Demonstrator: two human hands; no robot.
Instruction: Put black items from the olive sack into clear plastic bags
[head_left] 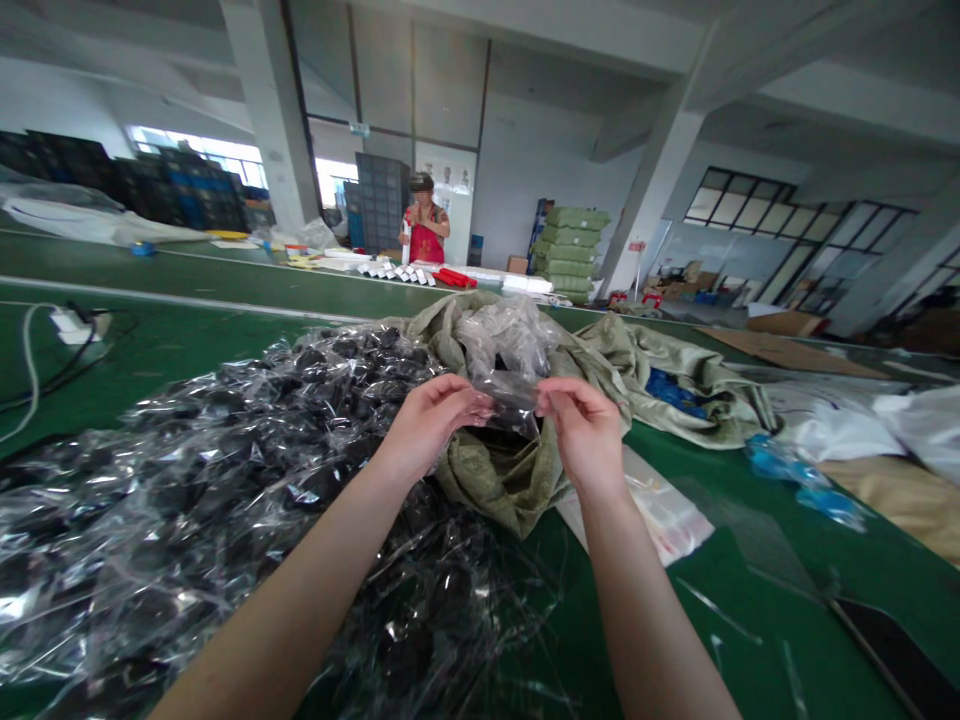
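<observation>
At the frame's centre, the left hand [437, 415] and right hand [581, 420] pinch a clear bag [510, 402] between them. Wrapped black items [255, 460] fill the lower left.

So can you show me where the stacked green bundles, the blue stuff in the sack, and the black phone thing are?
Stacked green bundles [571, 252]: head view, front of the stack.
Blue stuff [673, 391]: head view, middle of it.
Black phone thing [896, 648]: head view, its dark flat face.
</observation>
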